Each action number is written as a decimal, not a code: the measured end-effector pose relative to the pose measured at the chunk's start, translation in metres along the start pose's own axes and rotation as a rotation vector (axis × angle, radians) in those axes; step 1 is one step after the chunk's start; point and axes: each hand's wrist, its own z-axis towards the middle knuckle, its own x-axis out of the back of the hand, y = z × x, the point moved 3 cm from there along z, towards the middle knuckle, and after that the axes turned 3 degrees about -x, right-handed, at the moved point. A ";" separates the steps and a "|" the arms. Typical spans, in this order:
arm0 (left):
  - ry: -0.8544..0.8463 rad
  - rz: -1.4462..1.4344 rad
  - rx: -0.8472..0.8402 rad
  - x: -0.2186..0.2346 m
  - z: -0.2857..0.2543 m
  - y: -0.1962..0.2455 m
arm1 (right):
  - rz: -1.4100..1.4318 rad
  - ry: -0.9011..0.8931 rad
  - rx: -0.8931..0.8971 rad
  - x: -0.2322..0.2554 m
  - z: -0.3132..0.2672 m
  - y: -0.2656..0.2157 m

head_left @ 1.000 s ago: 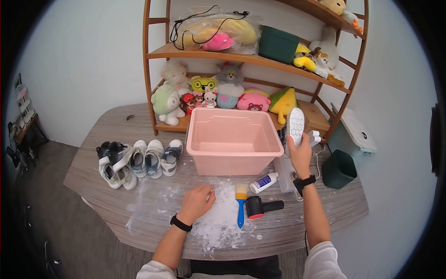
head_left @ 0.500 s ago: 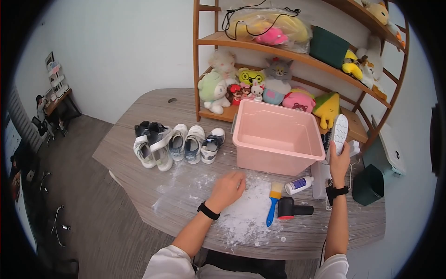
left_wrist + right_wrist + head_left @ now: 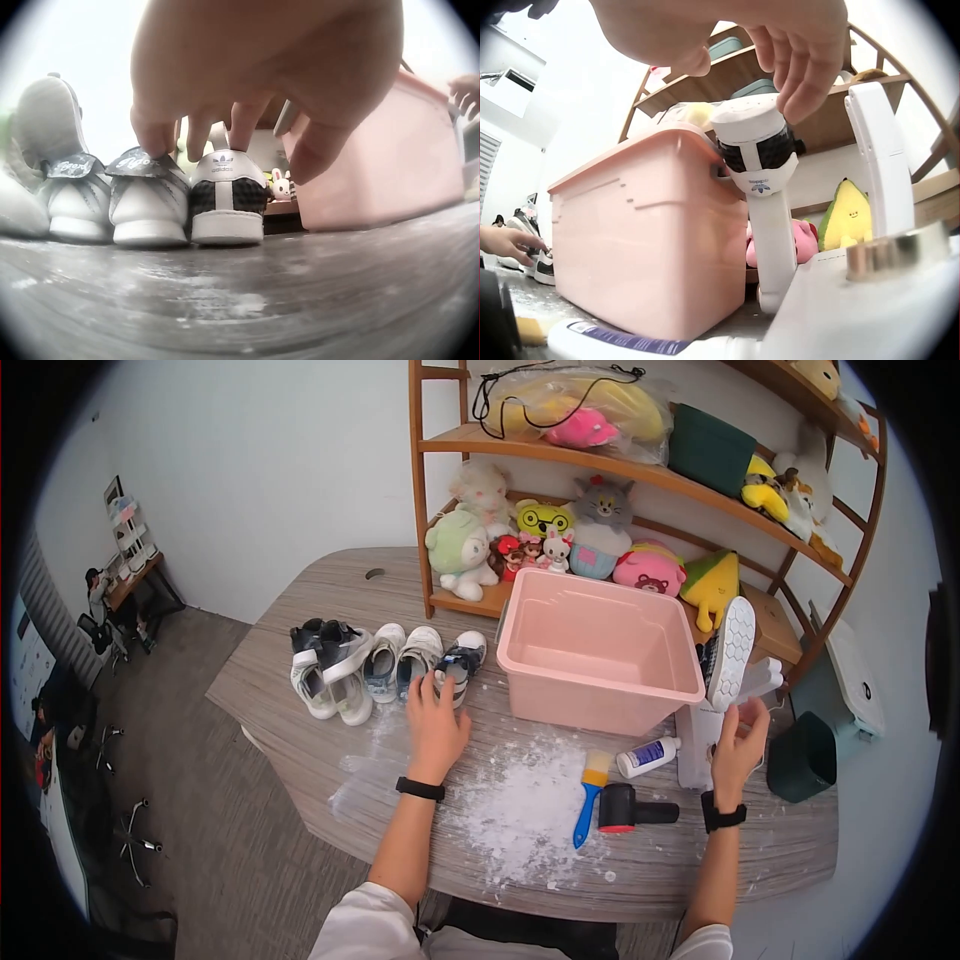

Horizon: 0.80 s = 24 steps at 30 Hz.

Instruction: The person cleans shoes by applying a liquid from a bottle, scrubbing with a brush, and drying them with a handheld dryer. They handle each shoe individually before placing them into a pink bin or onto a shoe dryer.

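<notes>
My left hand (image 3: 436,738) reaches over the end of the shoe row, fingers spread and slightly bent, beside a black-and-white shoe (image 3: 460,660). In the left wrist view its fingers hang above that shoe's heel (image 3: 227,206); whether they touch it I cannot tell. A separate white-soled shoe (image 3: 732,650) stands on end right of the pink bin (image 3: 600,712), sole facing me. Just below it is my right hand (image 3: 738,755), fingers loosely bent and holding nothing. The right wrist view has this shoe (image 3: 761,154) heel up, close under the fingertips.
More shoes (image 3: 330,670) stand left. White powder (image 3: 520,815) lies on the table (image 3: 300,600) near a brush (image 3: 587,810), a black-and-red tool (image 3: 635,810) and a white bottle (image 3: 648,757). A dark green bin (image 3: 803,760) is right; behind stands a shelf (image 3: 560,453) with plush toys.
My right hand has let go of the upright shoe and moved down toward me. My left hand has moved from above the powder to the shoe row. The head view has turned left.
</notes>
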 end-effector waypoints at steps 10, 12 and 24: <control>-0.055 -0.073 0.014 0.004 0.003 0.010 | 0.018 0.023 0.330 0.026 -0.071 0.017; -0.034 -0.037 0.007 0.001 0.000 0.009 | 0.005 0.013 0.321 0.025 -0.070 0.015; -0.069 -0.391 0.085 0.024 -0.001 0.043 | 0.003 -0.102 0.315 0.018 -0.076 0.009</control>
